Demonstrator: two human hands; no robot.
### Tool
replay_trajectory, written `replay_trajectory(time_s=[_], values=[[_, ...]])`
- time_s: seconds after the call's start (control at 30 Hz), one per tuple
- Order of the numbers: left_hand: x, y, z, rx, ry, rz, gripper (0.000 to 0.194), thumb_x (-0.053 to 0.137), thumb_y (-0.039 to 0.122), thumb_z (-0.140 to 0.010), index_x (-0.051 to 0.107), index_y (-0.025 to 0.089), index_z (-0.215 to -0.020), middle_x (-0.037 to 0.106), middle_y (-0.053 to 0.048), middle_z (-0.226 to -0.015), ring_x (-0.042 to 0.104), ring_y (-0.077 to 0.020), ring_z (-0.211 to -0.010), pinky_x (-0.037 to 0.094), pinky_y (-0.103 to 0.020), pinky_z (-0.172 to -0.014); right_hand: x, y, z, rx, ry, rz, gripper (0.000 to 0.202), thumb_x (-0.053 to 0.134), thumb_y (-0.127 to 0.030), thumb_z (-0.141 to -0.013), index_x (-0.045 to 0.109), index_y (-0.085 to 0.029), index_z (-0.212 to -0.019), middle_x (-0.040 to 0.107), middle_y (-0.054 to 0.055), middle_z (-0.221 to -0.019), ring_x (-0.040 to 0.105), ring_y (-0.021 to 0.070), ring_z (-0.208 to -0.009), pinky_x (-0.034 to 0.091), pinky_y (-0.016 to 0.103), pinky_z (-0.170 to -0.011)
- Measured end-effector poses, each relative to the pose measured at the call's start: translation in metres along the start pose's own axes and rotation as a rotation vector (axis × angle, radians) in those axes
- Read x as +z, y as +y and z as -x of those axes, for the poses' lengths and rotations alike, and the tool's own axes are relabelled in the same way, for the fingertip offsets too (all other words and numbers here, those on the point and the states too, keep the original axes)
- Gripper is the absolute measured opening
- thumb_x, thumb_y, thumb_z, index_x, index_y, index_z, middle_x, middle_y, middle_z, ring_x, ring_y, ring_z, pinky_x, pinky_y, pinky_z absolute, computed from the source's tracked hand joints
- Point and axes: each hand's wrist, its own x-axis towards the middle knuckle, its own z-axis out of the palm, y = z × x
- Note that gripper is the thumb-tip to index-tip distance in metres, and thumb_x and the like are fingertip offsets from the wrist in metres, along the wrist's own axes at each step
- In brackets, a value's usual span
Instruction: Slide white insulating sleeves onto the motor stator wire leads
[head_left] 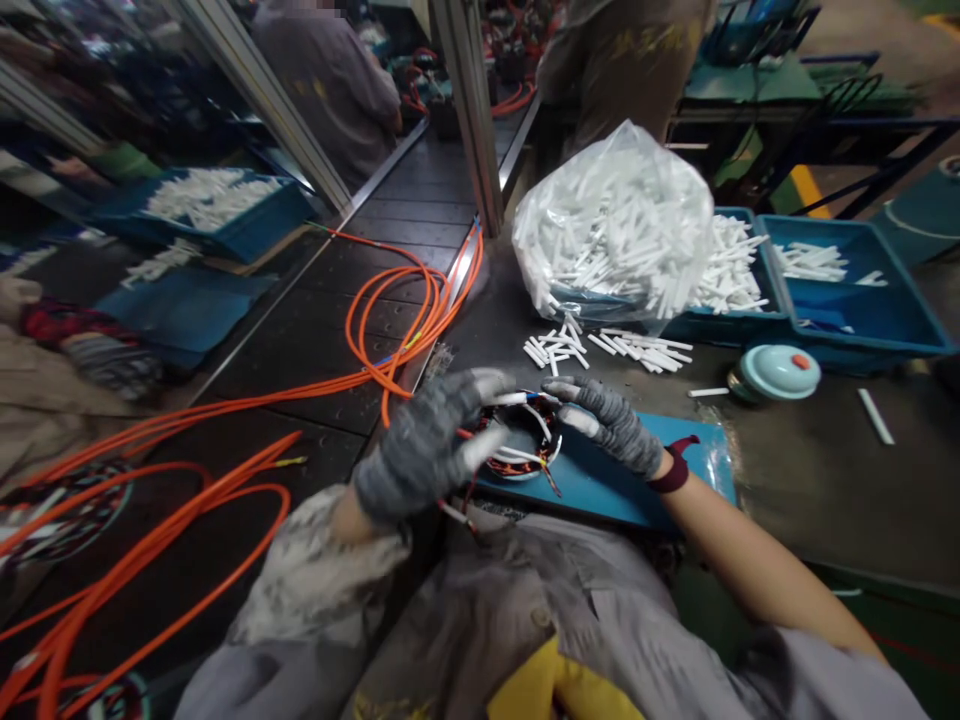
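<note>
A wire-wound ring [517, 465] with orange and white leads lies on a blue board [600, 478] in front of my body. My left hand [431, 440], in a grey glove with white fingertips, curls over the ring's left side, its fingers on the left end of a short white sleeve [511, 399]. A wire with a bit of blue shows at the sleeve's right end. There my right hand [607, 420], gloved alike, pinches the wire between thumb and forefinger above the ring's right edge. The exact contact under the left fingers is hidden.
Loose white tubes [645, 350] lie behind the board, by a clear bag of tubes [615, 225] and a blue bin [885, 290]. A light-blue lidded container [780, 373] stands right. Orange cables [360, 330] coil left. A co-worker's gloved hand [112, 365] is far left.
</note>
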Motion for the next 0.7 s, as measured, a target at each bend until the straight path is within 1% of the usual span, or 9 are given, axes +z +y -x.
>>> replay_trajectory(time_s=[0.03,0.1,0.17,0.23,0.37,0.47,0.53,0.63,0.7], values=[[0.004,-0.011,-0.010,-0.040,-0.013,0.050,0.044,0.051,0.045,-0.099,0.056,0.022,-0.137,0.065,-0.008,-0.131,0.062,-0.0244,-0.120,0.052,-0.043,-0.106,0.002,0.000,-0.004,-0.004,-0.021,-0.040,0.035,0.059,-0.042,-0.099,0.065,-0.032,-0.132,0.065,0.004,-0.136,0.060,0.0222,-0.125,0.045,0.042,-0.111],[0.016,-0.030,-0.025,-0.021,-0.087,0.113,0.045,0.057,0.044,-0.097,0.059,0.020,-0.135,0.067,-0.008,-0.128,0.063,-0.0249,-0.118,0.051,-0.044,-0.106,0.007,0.001,-0.013,0.007,-0.047,-0.146,0.033,0.058,-0.044,-0.099,0.067,-0.031,-0.128,0.065,0.004,-0.136,0.058,0.0220,-0.127,0.043,0.043,-0.113],[0.029,-0.043,-0.032,0.002,-0.128,0.142,0.037,0.053,0.039,-0.100,0.062,0.021,-0.131,0.070,-0.007,-0.122,0.065,-0.0227,-0.114,0.051,-0.042,-0.105,0.013,0.003,-0.022,0.053,-0.058,-0.269,0.032,0.059,-0.047,-0.098,0.068,-0.028,-0.122,0.068,0.005,-0.129,0.060,0.0216,-0.122,0.046,0.043,-0.110],[0.033,-0.050,-0.035,0.037,-0.133,0.131,0.033,0.047,0.034,-0.103,0.065,0.022,-0.128,0.072,-0.005,-0.117,0.066,-0.0200,-0.109,0.051,-0.039,-0.104,0.016,0.005,-0.029,0.118,-0.084,-0.364,0.033,0.062,-0.051,-0.095,0.067,-0.026,-0.115,0.070,0.005,-0.118,0.064,0.0207,-0.111,0.050,0.041,-0.103],[0.013,-0.048,-0.040,0.110,-0.124,-0.100,0.031,0.046,0.034,-0.104,0.069,0.020,-0.120,0.073,-0.006,-0.111,0.068,-0.0214,-0.105,0.051,-0.039,-0.103,0.014,0.003,-0.049,0.190,-0.172,-0.387,0.039,0.066,-0.056,-0.091,0.066,-0.024,-0.114,0.071,0.004,-0.106,0.066,0.0189,-0.096,0.055,0.037,-0.090],[-0.008,-0.044,-0.045,0.123,-0.170,-0.306,0.031,0.048,0.032,-0.103,0.069,0.019,-0.121,0.073,-0.008,-0.113,0.068,-0.0228,-0.107,0.053,-0.036,-0.099,0.012,-0.010,-0.070,0.142,-0.306,-0.266,0.042,0.060,-0.059,-0.093,0.067,-0.021,-0.112,0.071,0.005,-0.107,0.064,0.0192,-0.096,0.053,0.036,-0.089],[-0.017,-0.045,-0.046,0.122,-0.218,-0.391,0.031,0.047,0.029,-0.103,0.069,0.018,-0.122,0.072,-0.009,-0.116,0.067,-0.0232,-0.110,0.053,-0.036,-0.099,0.016,-0.020,-0.082,0.089,-0.389,-0.130,0.048,0.055,-0.064,-0.095,0.069,-0.018,-0.100,0.070,0.006,-0.097,0.062,0.0182,-0.088,0.052,0.033,-0.083],[-0.020,-0.054,-0.042,0.126,-0.248,-0.426,0.031,0.047,0.027,-0.103,0.069,0.017,-0.122,0.071,-0.011,-0.120,0.065,-0.0247,-0.117,0.051,-0.039,-0.104,0.027,-0.029,-0.093,0.027,-0.424,0.016,0.058,0.047,-0.071,-0.095,0.066,-0.017,-0.082,0.065,0.004,-0.080,0.056,0.0153,-0.072,0.048,0.030,-0.072],[-0.017,-0.063,-0.037,0.099,-0.234,-0.373,0.031,0.048,0.028,-0.102,0.069,0.015,-0.121,0.070,-0.013,-0.122,0.063,-0.0260,-0.119,0.049,-0.042,-0.107,0.036,-0.029,-0.094,0.002,-0.403,0.059,0.062,0.042,-0.074,-0.095,0.064,-0.017,-0.080,0.063,0.004,-0.077,0.053,0.0147,-0.070,0.046,0.029,-0.069]])
